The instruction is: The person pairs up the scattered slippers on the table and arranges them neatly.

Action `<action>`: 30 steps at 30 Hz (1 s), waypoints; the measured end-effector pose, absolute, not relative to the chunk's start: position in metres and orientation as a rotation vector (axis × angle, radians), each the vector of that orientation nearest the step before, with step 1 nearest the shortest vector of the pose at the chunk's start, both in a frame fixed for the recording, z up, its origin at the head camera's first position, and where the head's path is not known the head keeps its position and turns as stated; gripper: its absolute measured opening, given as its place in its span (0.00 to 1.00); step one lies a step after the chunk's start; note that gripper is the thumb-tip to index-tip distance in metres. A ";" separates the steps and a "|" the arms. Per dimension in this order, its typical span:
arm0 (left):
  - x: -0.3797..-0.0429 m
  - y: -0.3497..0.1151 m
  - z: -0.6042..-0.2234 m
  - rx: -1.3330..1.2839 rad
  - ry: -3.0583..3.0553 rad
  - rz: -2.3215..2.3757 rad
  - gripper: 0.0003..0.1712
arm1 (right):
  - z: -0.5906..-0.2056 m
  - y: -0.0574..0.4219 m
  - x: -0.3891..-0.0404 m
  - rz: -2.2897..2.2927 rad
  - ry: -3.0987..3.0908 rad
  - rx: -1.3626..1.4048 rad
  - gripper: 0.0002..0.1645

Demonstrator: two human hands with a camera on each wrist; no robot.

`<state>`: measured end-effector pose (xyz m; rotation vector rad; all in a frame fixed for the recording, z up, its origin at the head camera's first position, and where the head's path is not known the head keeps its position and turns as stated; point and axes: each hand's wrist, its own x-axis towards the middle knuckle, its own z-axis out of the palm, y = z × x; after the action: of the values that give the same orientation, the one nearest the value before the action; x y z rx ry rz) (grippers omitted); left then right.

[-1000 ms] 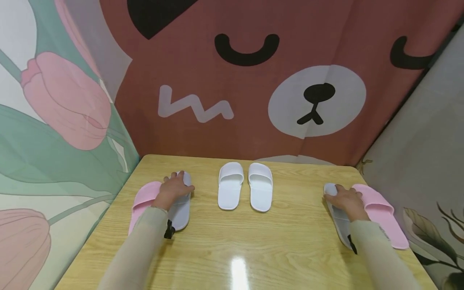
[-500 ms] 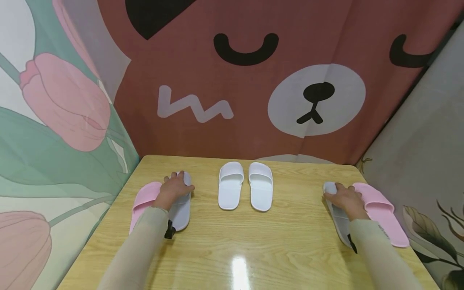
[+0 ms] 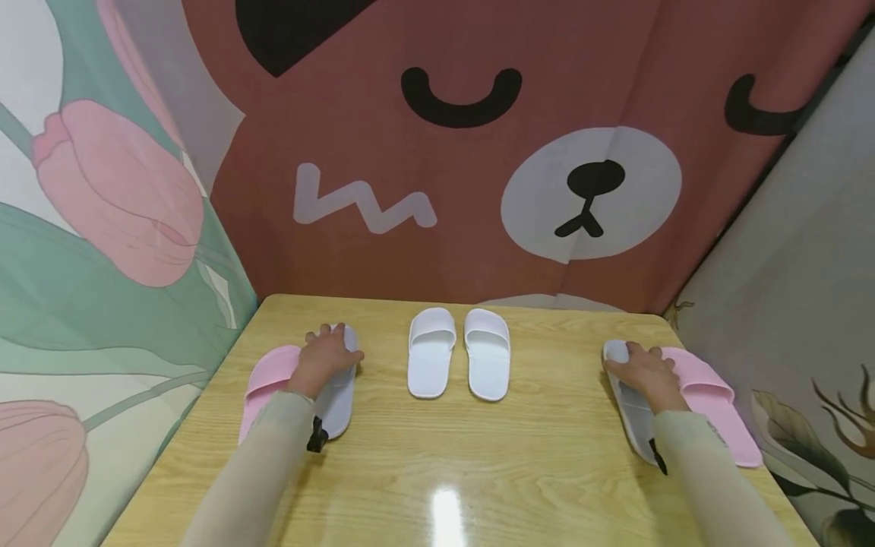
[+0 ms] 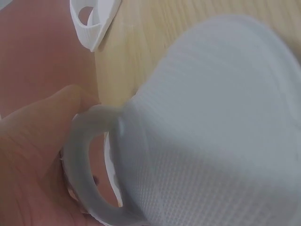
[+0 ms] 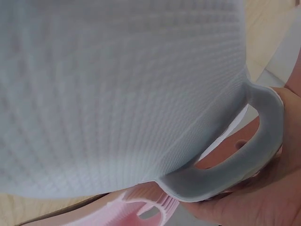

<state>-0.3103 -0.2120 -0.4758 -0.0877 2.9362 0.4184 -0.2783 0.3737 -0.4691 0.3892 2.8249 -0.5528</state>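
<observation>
My left hand (image 3: 321,365) grips the strap of a grey slipper (image 3: 338,406) at the table's left, thumb on its inner side. The left wrist view shows the thumb against the grey strap (image 4: 77,155) and the textured footbed close up. At the right, my right hand (image 3: 645,374) holds the strap of the matching grey slipper (image 3: 636,422) from above. Its textured footbed (image 5: 117,94) fills much of the right wrist view. Just outside each grey slipper lies a pink slipper, one at the left (image 3: 273,368), partly hidden by my forearm, and one at the right (image 3: 721,414).
A white pair, left slipper (image 3: 429,372) and right slipper (image 3: 488,372), stands side by side near the table's back edge. The wooden table (image 3: 410,463) meets a brown bear-print curtain (image 3: 369,266) behind it. Patterned curtains flank both sides.
My right hand and its grey slipper have shifted slightly away from me, toward the back edge. The left hand keeps its place on its slipper. The head view has shifted a little.
</observation>
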 end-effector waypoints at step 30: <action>-0.310 -0.209 -0.464 -0.075 2.939 0.433 0.51 | -0.457 0.350 -0.294 -0.527 2.858 0.319 0.61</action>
<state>-0.3098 -0.2088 -0.4643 -0.0754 2.9391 0.4333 -0.2936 0.3503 -0.4567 0.3194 2.8584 -0.5267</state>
